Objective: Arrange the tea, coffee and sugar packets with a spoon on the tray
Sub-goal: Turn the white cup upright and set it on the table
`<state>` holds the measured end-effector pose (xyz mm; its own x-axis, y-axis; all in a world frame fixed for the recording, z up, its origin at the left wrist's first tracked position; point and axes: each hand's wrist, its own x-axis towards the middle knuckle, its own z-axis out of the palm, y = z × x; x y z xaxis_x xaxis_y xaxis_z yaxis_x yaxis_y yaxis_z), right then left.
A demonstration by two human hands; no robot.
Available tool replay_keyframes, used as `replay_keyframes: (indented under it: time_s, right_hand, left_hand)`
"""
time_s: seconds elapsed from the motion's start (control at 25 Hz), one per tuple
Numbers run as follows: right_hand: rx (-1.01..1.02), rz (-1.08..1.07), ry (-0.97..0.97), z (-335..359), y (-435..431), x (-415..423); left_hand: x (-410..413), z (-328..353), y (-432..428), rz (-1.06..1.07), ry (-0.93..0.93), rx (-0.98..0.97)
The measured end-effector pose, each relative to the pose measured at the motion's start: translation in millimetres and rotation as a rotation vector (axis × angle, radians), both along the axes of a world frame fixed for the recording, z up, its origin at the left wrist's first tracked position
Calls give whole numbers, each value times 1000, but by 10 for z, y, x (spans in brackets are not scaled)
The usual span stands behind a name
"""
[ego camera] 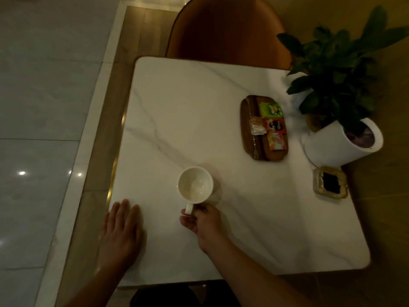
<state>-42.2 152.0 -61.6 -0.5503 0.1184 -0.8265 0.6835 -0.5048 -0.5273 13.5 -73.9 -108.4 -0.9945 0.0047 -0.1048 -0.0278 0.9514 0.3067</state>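
A wooden tray lies at the right side of the white marble table. On it are a green tea packet, a red coffee packet, an orange packet, a small pale sugar packet and a long spoon along its left groove. An empty white cup stands near the table's front. My right hand is shut on the cup's handle. Flat on the table's front left edge rests my left hand, fingers spread, holding nothing.
A potted plant in a white pot stands right of the tray. A square ashtray sits near the right edge. An orange chair is behind the table's far side.
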Motion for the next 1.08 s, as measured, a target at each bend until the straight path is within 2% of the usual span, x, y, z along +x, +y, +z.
replay_keyframes:
  time_s: [0.16,0.28,0.36,0.56,0.68,0.84,1.08]
  right_hand:
    - [44,199,28,-1,171,20]
    - [218,308,105,-28,379,105]
    - [432,363,180,-50,597,157]
    - [1257,670,465,-108,1251,247]
    - [1551,755,469,-160,1516,237]
    - [1676,777,235,-312,1627,263]
    - [1720,749,229,-499,1593,322]
  left_hand:
    - [-200,174,204,38,-14,6]
    - [-333,339,556,-12,-10,99]
    - [-369,422,820,0,-20,156]
    - [-422,500,1200,136,-96,189]
    - [-472,534,1264,155,-112,197]
    - [-547,592,1314,205,-144,213]
    - [-561,596,1349,270,-181,191]
